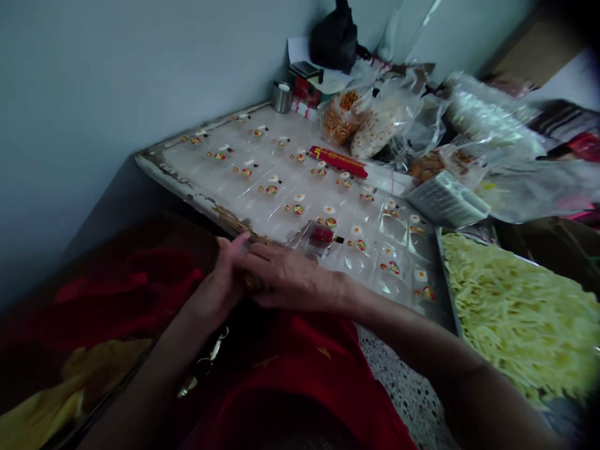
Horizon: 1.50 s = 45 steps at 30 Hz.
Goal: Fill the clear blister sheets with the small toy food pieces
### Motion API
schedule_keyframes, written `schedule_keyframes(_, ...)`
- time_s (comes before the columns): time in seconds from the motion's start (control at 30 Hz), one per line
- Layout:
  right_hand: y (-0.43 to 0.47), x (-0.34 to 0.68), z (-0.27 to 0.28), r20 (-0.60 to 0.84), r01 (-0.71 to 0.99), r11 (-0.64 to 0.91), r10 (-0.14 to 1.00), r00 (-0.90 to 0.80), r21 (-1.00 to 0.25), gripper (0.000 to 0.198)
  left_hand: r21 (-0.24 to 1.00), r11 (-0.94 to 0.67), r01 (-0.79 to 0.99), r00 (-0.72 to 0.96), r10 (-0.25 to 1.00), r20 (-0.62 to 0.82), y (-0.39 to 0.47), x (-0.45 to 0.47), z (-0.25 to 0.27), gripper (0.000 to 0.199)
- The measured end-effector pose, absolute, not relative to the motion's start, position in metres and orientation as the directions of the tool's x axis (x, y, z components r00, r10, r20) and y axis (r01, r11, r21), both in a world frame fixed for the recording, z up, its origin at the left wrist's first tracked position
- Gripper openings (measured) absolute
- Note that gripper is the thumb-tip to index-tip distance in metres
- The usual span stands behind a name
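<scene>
My left hand [224, 272] and my right hand [288, 278] meet at the near edge of a low table, close to my lap. The fingers of both are curled together, and whatever they hold is hidden between them. Just beyond my right wrist is a clear plastic packet [323, 235] with a red item and a dark tip inside; I cannot tell if my hand touches it. Rows of clear plastic sheets cover the table [178, 161]. On them lie small groups of pieces: white discs [299, 197], multicoloured rounds [330, 222] and tiny brownish bits.
A tray of pale yellow strips [515, 306] stands at the right. Behind the sheets are a red patterned strip [338, 162], a metal cup [282, 97], bags of brown pieces [340, 122] and a black bag [334, 39]. A wall [117, 69] borders the left.
</scene>
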State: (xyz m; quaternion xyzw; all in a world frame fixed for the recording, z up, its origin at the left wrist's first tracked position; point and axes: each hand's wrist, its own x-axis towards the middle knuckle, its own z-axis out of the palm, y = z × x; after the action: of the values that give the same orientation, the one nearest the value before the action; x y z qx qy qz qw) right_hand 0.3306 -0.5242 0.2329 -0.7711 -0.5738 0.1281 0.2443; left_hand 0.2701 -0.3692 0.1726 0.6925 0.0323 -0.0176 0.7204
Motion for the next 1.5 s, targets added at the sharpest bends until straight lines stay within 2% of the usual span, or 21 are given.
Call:
schedule_keyframes(0.1,-0.564,0.344,0.218,0.114,0.741,-0.28,0.895,0.432,-0.61,0.041,0.975,0.094,0.2,0.963,-0.205,-0.177,-0.363,0.275,0.175,0.071)
schedule_keyframes(0.13,-0.584,0.35,0.21,0.124,0.712,-0.342,0.849,0.514,-0.613,0.035,0.978,0.065,0.197,0.963,-0.201,-0.18,-0.357,0.274,0.177,0.067)
schedule_keyframes(0.17,-0.607,0.356,0.2,0.149,0.662,-0.445,0.753,0.641,-0.603,0.031,0.987,0.014,0.161,0.98,-0.123,-0.158,-0.35,0.272,0.179,0.063)
schedule_keyframes(0.2,-0.631,0.363,0.189,0.145,0.591,-0.55,0.648,0.748,-0.59,0.032,0.993,-0.051,0.111,0.994,0.025,-0.11,-0.342,0.268,0.181,0.057)
schedule_keyframes(0.27,-0.676,0.377,0.168,0.129,0.49,-0.745,0.488,0.863,-0.452,0.032,0.987,-0.142,0.073,0.943,0.332,-0.022,-0.329,0.253,0.18,0.046)
schedule_keyframes(0.33,-0.705,0.385,0.154,0.132,0.473,-0.834,0.454,0.881,-0.284,0.037,0.982,-0.124,0.146,0.876,0.476,-0.07,-0.321,0.227,0.173,0.041)
schedule_keyframes(0.4,-0.709,0.383,0.153,0.181,0.499,-0.856,0.473,0.862,-0.138,0.038,0.961,-0.082,0.265,0.846,0.498,-0.191,-0.321,0.194,0.162,0.04)
schedule_keyframes(0.47,-0.683,0.369,0.164,0.282,0.544,-0.83,0.497,0.82,-0.119,0.035,0.953,-0.079,0.291,0.816,0.541,-0.204,-0.324,0.16,0.152,0.041)
schedule_keyframes(0.53,-0.638,0.351,0.181,0.322,0.645,-0.71,0.564,0.761,-0.281,0.028,0.975,-0.092,0.205,0.799,0.591,-0.112,-0.328,0.132,0.144,0.037)
schedule_keyframes(0.6,-0.587,0.335,0.193,0.296,0.746,-0.478,0.71,0.639,-0.463,0.019,0.987,-0.098,0.125,0.812,0.582,-0.045,-0.333,0.113,0.14,0.045)
schedule_keyframes(0.7,-0.526,0.323,0.198,0.208,0.813,-0.25,0.889,0.408,-0.526,0.02,0.964,-0.182,0.191,0.834,0.549,-0.062,-0.338,0.103,0.143,0.083)
schedule_keyframes(0.77,-0.503,0.32,0.197,0.116,0.841,-0.191,0.951,0.286,-0.506,0.019,0.918,-0.308,0.252,0.856,0.514,-0.062,-0.34,0.102,0.147,0.085)
schedule_keyframes(0.83,-0.493,0.317,0.199,-0.044,0.875,-0.171,0.984,0.17,-0.454,0.017,0.874,-0.422,0.242,0.89,0.454,-0.027,-0.342,0.104,0.15,0.065)
schedule_keyframes(0.93,-0.484,0.306,0.205,-0.268,0.933,-0.173,0.96,0.087,-0.315,0.019,0.816,-0.555,0.16,0.908,0.407,0.099,-0.343,0.106,0.148,0.038)
schedule_keyframes(1.03,-0.473,0.297,0.206,-0.408,0.948,-0.257,0.899,0.163,-0.188,0.021,0.776,-0.627,0.068,0.893,0.385,0.233,-0.343,0.107,0.139,0.038)
schedule_keyframes(1.1,-0.464,0.296,0.2,-0.427,0.927,-0.338,0.871,0.244,-0.161,0.019,0.777,-0.628,0.033,0.885,0.38,0.269,-0.342,0.109,0.131,0.041)
schedule_keyframes(1.17,-0.458,0.298,0.19,-0.383,0.901,-0.385,0.877,0.29,-0.199,0.015,0.788,-0.615,0.009,0.881,0.378,0.285,-0.34,0.11,0.125,0.042)
schedule_keyframes(1.27,-0.456,0.3,0.177,-0.332,0.883,-0.37,0.904,0.27,-0.29,0.012,0.783,-0.622,-0.024,0.881,0.357,0.311,-0.336,0.11,0.12,0.035)
schedule_keyframes(1.43,-0.461,0.303,0.169,-0.261,0.777,-0.315,0.944,0.2,-0.546,0.016,0.733,-0.68,-0.009,0.864,0.363,0.348,-0.327,0.108,0.117,0.026)
schedule_keyframes(1.5,-0.46,0.306,0.175,-0.258,0.743,-0.33,0.942,0.215,-0.583,0.013,0.732,-0.682,-0.012,0.864,0.361,0.351,-0.324,0.109,0.116,0.028)
